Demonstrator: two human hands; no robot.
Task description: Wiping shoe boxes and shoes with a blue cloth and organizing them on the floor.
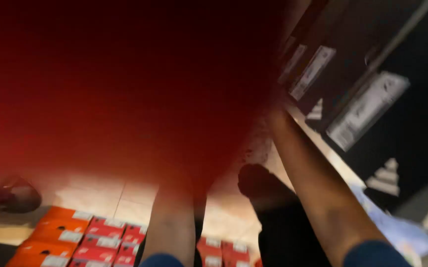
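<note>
A big red blurred shape [125, 89], very close to the camera, fills most of the view; it looks like a red box, but the blur leaves this unsure. My left forearm [174, 222] rises from the bottom edge and disappears behind it, so my left hand is hidden. My right forearm [317, 188] reaches up to the red shape's right edge. There my right hand [274, 111] is a blur against it, and its grip cannot be made out. Both sleeves are blue.
Red and orange shoe boxes [90, 237] with white labels lie in rows on the pale tiled floor below. Black boxes with white labels [367, 109] fill a dark shelf on the right. A dark foot or leg [268, 198] stands between my arms.
</note>
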